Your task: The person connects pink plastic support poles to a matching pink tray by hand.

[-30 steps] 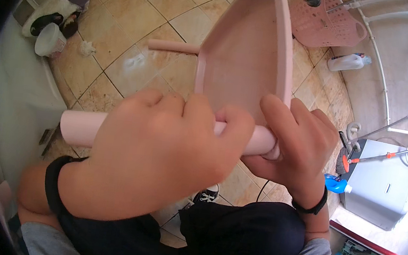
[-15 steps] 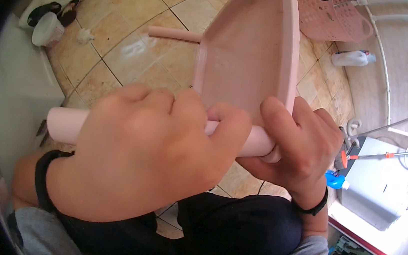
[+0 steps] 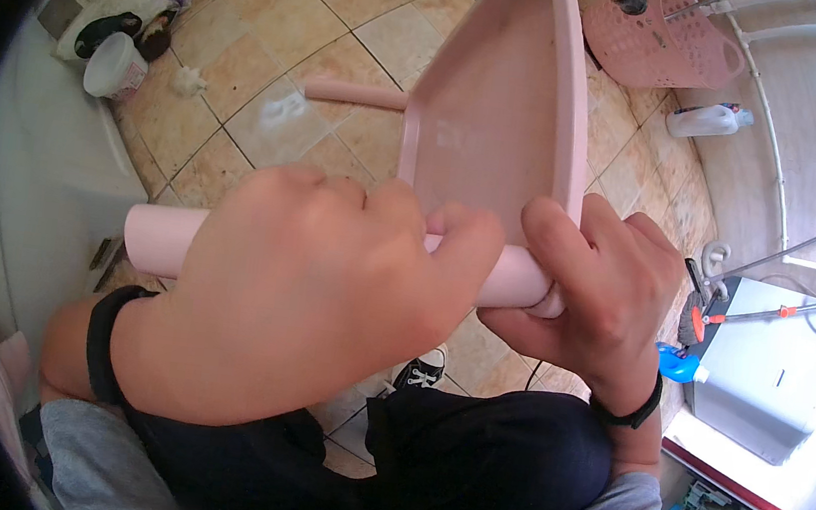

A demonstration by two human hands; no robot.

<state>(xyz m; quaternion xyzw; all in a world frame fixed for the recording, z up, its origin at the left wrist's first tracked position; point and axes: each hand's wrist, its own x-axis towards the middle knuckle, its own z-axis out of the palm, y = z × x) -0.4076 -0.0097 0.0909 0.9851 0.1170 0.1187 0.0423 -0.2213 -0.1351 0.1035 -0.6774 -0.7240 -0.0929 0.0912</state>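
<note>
A pink plastic shelf tray (image 3: 574, 103) with a raised rim stands tilted in front of me, its far end cut off by the picture's upper edge. From its near corner a pale pink tube (image 3: 160, 239) runs out to the left. My left hand (image 3: 313, 290) is closed around the middle of this tube. At the corner, my right hand (image 3: 610, 288) grips the shelf rim and the tube's right end, thumb and fingers wrapped round. How the tube meets the corner is hidden by that hand. Another pink tube leg (image 3: 358, 94) juts left from the shelf's left side.
A pink perforated basket (image 3: 658, 52) and a white bottle (image 3: 705, 121) are at the upper right. On the right are a blue bottle (image 3: 679, 365) and a grey-white box (image 3: 767, 377). At left, a white tub (image 3: 114, 68) stands near a pale panel (image 3: 48, 144). Tiles cover the floor.
The tube's left end has shifted slightly right and up in view, still in my left hand. At the top right, a tube with a dark tip shows more. A shoe now shows below my hands.
</note>
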